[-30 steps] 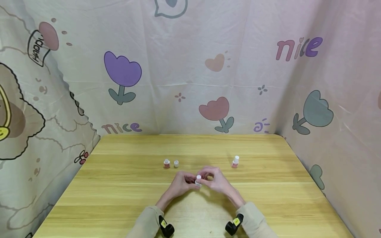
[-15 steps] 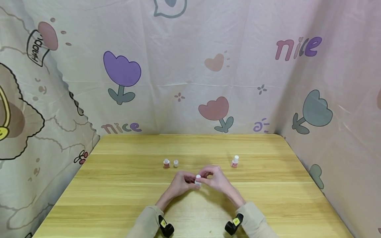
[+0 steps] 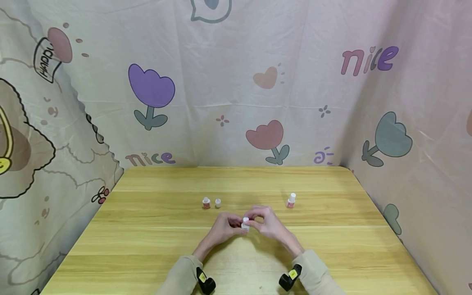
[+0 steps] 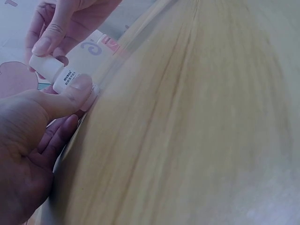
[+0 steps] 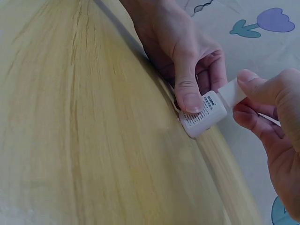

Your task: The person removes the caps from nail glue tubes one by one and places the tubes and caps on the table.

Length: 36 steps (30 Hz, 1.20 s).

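Note:
A small white bottle [image 5: 206, 117] with printed dark lettering stands on the table between my two hands. My left hand [image 3: 224, 227] grips its body, the thumb lying across the label. From the other side my right hand [image 3: 268, 223] pinches the tall white cap [image 5: 230, 95] between thumb and fingers. The cap sits on the bottle's neck; whether it is loose or tight cannot be seen. Farther back on the table are a short bottle with a red label [image 3: 206, 203], a loose white cap [image 3: 218, 203] beside it, and a capped red-labelled bottle [image 3: 291, 200] to the right.
The wooden table [image 3: 147, 237] reaches back to a patterned curtain [image 3: 221, 82], which also hangs along both sides. Black cameras are strapped to both wrists, over beige sleeves [image 3: 315, 270].
Both hands keep their hold on the bottle and its cap in the same place. The right fingers shift only slightly at the cap. The other bottles and the loose cap stay put.

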Available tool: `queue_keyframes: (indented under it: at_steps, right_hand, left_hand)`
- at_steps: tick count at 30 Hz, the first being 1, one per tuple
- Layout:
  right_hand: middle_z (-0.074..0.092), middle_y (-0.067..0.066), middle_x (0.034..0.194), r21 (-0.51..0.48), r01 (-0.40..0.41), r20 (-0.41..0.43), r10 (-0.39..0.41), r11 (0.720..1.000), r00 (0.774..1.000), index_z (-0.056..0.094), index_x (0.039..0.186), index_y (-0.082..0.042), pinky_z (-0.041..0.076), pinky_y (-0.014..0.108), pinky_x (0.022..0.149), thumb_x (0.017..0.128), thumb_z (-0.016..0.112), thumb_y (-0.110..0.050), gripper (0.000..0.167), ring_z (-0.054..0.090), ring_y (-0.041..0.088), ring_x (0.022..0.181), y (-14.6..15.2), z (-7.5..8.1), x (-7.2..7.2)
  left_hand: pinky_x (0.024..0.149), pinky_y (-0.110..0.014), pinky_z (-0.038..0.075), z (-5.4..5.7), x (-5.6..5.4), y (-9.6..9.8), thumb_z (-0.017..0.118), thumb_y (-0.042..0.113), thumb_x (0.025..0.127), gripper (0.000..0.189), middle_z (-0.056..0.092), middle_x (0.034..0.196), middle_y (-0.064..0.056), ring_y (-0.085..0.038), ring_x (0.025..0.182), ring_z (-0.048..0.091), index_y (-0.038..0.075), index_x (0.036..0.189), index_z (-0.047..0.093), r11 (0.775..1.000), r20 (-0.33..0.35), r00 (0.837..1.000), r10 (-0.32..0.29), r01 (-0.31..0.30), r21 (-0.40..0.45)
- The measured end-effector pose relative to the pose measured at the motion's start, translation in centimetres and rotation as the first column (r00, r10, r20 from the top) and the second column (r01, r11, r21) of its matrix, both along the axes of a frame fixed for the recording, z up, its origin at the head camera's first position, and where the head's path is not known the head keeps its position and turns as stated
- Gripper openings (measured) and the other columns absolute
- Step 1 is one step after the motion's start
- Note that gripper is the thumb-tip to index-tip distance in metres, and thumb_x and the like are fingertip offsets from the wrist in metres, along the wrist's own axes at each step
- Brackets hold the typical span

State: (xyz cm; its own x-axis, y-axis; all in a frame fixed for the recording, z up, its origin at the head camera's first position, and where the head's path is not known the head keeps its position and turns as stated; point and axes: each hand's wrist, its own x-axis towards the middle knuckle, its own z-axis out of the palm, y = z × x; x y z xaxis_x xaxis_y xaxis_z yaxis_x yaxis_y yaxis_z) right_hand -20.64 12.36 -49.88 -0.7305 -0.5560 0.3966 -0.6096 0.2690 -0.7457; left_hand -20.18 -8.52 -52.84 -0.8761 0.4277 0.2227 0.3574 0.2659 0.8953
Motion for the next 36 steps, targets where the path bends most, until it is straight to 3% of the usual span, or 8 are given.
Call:
queue_keyframes:
  at_steps: [5,11,25,32,36]
  right_hand:
    - [0.073,0.007,0.094,-0.041,0.022,0.075,-0.018,0.999,0.997,0.075,0.102,-0.008,0.059,0.030,0.087,0.089,0.076,-0.012,0.013,0.066,0.007,0.083,0.04,-0.43,0.08]
    - [0.074,0.008,0.089,-0.091,0.095,0.075,-0.089,0.991,0.993,0.073,0.094,-0.008,0.060,0.029,0.076,0.083,0.082,-0.012,0.014,0.066,0.002,0.079,-0.31,-0.30,0.27]
    - [0.074,0.011,0.090,-0.078,0.077,0.110,-0.069,0.994,0.992,0.077,0.095,-0.005,0.061,0.033,0.083,0.085,0.080,-0.009,0.011,0.066,0.005,0.081,-0.16,0.20,0.29]
    - [0.073,0.017,0.092,-0.082,0.039,0.094,-0.031,0.996,0.995,0.076,0.096,0.001,0.061,0.041,0.085,0.086,0.077,-0.003,0.011,0.068,0.019,0.083,-0.12,0.30,0.35]
    - [0.074,0.014,0.092,-0.090,0.024,0.086,-0.016,0.996,0.996,0.076,0.097,-0.001,0.061,0.038,0.084,0.086,0.077,-0.004,0.011,0.068,0.016,0.083,0.00,0.21,0.31]
  left_hand:
    - [0.067,-0.019,0.055,0.00,0.01,0.03,0.085,0.008,0.078,0.021,0.077,0.085,-0.015,0.000,0.070,0.065,0.002,0.096,0.078,1.000,0.014,1.000,0.007,-0.007,0.004]
    - [0.066,-0.019,0.054,-0.11,-0.07,0.08,0.085,0.008,0.078,0.021,0.078,0.085,-0.015,-0.003,0.071,0.067,0.003,0.097,0.078,1.000,0.016,1.000,0.006,-0.007,0.010]
    - [0.067,-0.018,0.054,-0.12,-0.11,0.06,0.085,0.008,0.078,0.021,0.078,0.085,-0.016,-0.001,0.070,0.066,0.003,0.096,0.078,1.000,0.030,1.000,0.007,-0.008,0.004]
    - [0.067,-0.019,0.054,-0.20,-0.10,0.03,0.086,0.008,0.077,0.022,0.078,0.086,-0.015,-0.001,0.070,0.065,0.003,0.097,0.078,1.000,0.026,1.000,0.009,-0.009,0.000]
    - [0.067,-0.019,0.055,-0.20,-0.08,0.05,0.085,0.008,0.078,0.021,0.077,0.086,-0.015,0.000,0.070,0.065,0.003,0.096,0.078,1.000,0.026,1.000,0.010,-0.010,-0.004]
